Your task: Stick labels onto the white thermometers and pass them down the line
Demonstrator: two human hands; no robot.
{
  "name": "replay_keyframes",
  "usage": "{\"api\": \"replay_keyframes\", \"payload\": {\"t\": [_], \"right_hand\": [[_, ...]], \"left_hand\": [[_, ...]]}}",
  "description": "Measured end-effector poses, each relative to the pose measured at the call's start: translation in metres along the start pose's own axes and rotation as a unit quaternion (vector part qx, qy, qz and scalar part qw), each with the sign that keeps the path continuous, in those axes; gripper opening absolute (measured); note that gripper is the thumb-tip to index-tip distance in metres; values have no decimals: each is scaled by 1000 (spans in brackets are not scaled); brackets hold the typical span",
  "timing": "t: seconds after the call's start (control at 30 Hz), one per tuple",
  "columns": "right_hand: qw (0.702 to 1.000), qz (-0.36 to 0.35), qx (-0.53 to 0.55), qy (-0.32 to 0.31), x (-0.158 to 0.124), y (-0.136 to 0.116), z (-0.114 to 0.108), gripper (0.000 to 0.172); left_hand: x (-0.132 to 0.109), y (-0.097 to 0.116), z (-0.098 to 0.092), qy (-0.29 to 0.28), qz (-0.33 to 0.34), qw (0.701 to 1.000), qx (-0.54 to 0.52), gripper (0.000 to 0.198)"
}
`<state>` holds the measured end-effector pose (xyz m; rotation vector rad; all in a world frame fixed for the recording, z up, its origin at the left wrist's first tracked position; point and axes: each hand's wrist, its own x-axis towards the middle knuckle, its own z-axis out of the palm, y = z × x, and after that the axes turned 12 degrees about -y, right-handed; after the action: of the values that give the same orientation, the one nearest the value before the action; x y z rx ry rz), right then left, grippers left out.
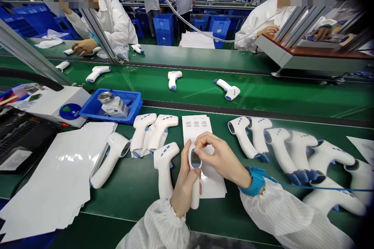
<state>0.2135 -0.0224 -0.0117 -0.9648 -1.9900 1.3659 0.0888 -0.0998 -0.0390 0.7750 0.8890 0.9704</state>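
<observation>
Left hand (184,190) closed round the handle of a white thermometer (195,161), its screen facing the head camera. Right hand (219,155), blue strap (256,181) at wrist, fingertips bunched at the screen's upper edge; can't tell whether they pinch anything. Held thermometer is above white sheets (214,187) on the green counter (128,198). Other thermometers (279,148) cluster to the right; four more left, near a blue tray (136,112). Beyond: green belt (198,85) with several more.
</observation>
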Motion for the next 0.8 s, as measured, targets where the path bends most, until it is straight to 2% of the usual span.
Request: {"api": "replay_keyframes", "payload": {"t": [0.17,0.4,0.53,0.6,0.7,0.8], "right_hand": [[1000,0,-2,3,0,1,0,13],[997,-32,-61,25,-6,6,5,11],[998,-31,-63,-2,-7,11,6,29],[998,-31,-57,6,-6,13,6,24],[998,-44,-45,27,-2,16,4,5],[996,-61,-43,44,-1,16,3,8]], "left_hand": [[4,0,2,26,-20,999,2,68],[4,-2,2,22,-24,999,14,69],[3,-2,1,23,-32,999,15,67],[3,-1,2,26,-36,999,12,68],[4,-2,2,24,-33,999,6,68],[5,-2,3,22,-25,999,5,67]]}}
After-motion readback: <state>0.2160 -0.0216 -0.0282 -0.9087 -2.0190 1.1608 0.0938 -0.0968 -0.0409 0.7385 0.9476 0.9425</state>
